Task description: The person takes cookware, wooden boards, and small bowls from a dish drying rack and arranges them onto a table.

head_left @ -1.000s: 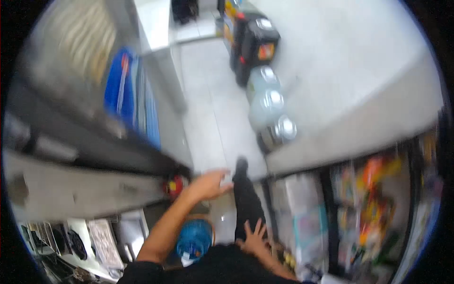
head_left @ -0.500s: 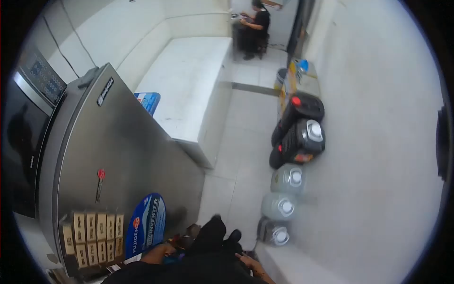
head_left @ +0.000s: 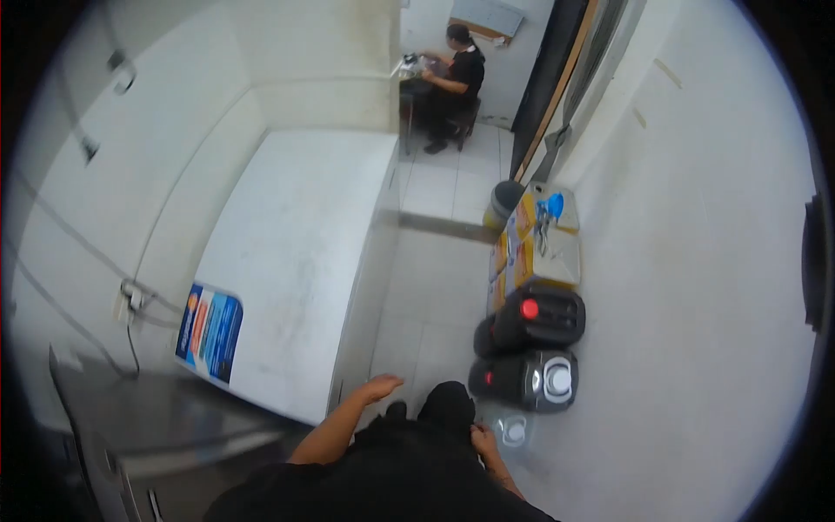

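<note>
My left hand (head_left: 381,388) is held out beside the lower end of the white chest (head_left: 348,331), fingers stretched and nothing in them. My right hand (head_left: 484,439) hangs low next to my dark trouser leg (head_left: 448,407); its fingers look curled and are too small to read clearly. Just right of that hand stands a clear jug (head_left: 515,430), partly out of sight behind my arm. Two dark jugs, one with a white cap (head_left: 557,379) and one with a red cap (head_left: 529,309), stand further along the wall.
Yellow-sided boxes (head_left: 520,257) bear a blue item (head_left: 553,205). Beyond them is a grey bin (head_left: 504,198) by the doorway. A person (head_left: 461,78) sits at a table in the far room. The steel refrigerator (head_left: 200,439) is at lower left; tiled floor (head_left: 426,296) runs between.
I have moved forward past the refrigerator, and the chest and jugs are closer. My left hand has come away from the refrigerator side and reaches further forward.
</note>
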The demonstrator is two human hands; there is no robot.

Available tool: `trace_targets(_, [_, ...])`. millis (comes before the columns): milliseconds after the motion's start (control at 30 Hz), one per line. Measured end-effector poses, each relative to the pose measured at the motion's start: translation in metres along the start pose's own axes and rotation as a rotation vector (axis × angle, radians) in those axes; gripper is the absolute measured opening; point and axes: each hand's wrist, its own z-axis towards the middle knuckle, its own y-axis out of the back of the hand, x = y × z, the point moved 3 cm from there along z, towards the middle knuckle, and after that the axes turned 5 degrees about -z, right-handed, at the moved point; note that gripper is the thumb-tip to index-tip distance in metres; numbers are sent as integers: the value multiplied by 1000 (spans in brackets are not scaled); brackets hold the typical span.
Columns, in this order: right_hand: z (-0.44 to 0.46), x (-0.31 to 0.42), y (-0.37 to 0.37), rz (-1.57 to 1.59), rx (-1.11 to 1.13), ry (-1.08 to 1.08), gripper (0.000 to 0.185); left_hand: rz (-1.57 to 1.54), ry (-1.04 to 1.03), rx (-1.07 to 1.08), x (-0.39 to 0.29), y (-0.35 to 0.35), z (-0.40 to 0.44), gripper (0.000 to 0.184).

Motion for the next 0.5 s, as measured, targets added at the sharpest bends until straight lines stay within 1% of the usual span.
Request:
trace_targets(33, [38, 36, 9, 48, -60, -10, 48, 17, -144, 74, -79, 14, 17, 63])
trace_targets(67, [80, 70, 14, 68, -70, -4, 48, -60, -209, 107, -138, 26, 46, 59])
trace_targets(100, [117, 101, 21, 59, -86, 87, 49, -145, -261, 146, -184, 37, 74, 56])
trace_targets(133, [150, 127, 27, 46, -98, 173, 51, -138, -251, 149, -223, 53, 102, 56])
trace_targets(167, [186, 149, 28, 48, -90, 161, 51, -100, -257, 103, -258, 71, 133, 55])
trace_targets(200, [231, 175, 26, 67, -4, 188, 52, -67, -269, 53, -287, 85, 165, 55])
trace_targets(233, [270, 212, 34, 84, 78, 228, 54, 175, -337, -92, -301, 107, 202, 54])
trace_targets(267, [304, 248, 53, 85, 81, 245, 54, 422, -404, -244, -317, 129, 231, 53])
trace_targets(333, [351, 331, 78, -152, 216, 395, 55, 455, -69, -282, -306, 165, 290, 53])
trace_targets(367, [378, 365, 92, -179, 211, 450, 55, 262, 161, -313, -314, 165, 287, 51])
trace_targets(400, [404, 404, 105, -158, 214, 449, 55, 58, 391, -336, -329, 163, 279, 49])
trace_targets(433, [422, 449, 131, -125, 232, 417, 56, 58, 411, -332, -352, 168, 278, 49])
trace_targets(500, [443, 538, 178, -111, 273, 359, 55, -308, 167, -179, -389, 169, 278, 46])
